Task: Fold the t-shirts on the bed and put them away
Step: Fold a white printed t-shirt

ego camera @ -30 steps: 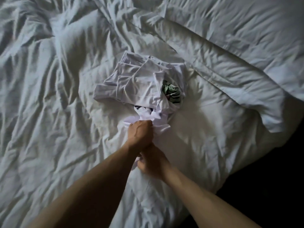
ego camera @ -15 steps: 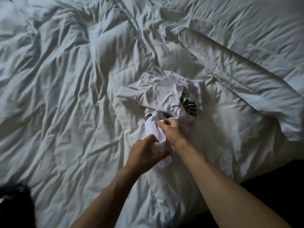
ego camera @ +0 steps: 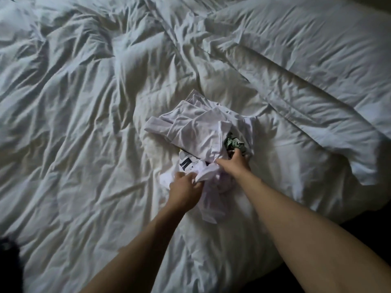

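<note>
My left hand (ego camera: 184,190) pinches a loose flap of the white t-shirt (ego camera: 208,176), fingers curled around the cloth. My right hand (ego camera: 234,163) grips the same crumpled heap a little further from me, fingers closed into the folds beside a green printed patch (ego camera: 233,143). Half a second ago the right hand lay closer to the left one, on the near edge of the pile; now it has reached further up and right, almost touching the green patch, and the left hand has moved slightly forward. A black and white print (ego camera: 187,162) shows just beyond the left hand. The pile of t-shirts (ego camera: 190,123) is soft, thin and creased, with flat folded layers beyond both hands. It lies on the rumpled white duvet (ego camera: 74,123). To the right of the right hand lies a long smooth pillow (ego camera: 317,92).
</note>
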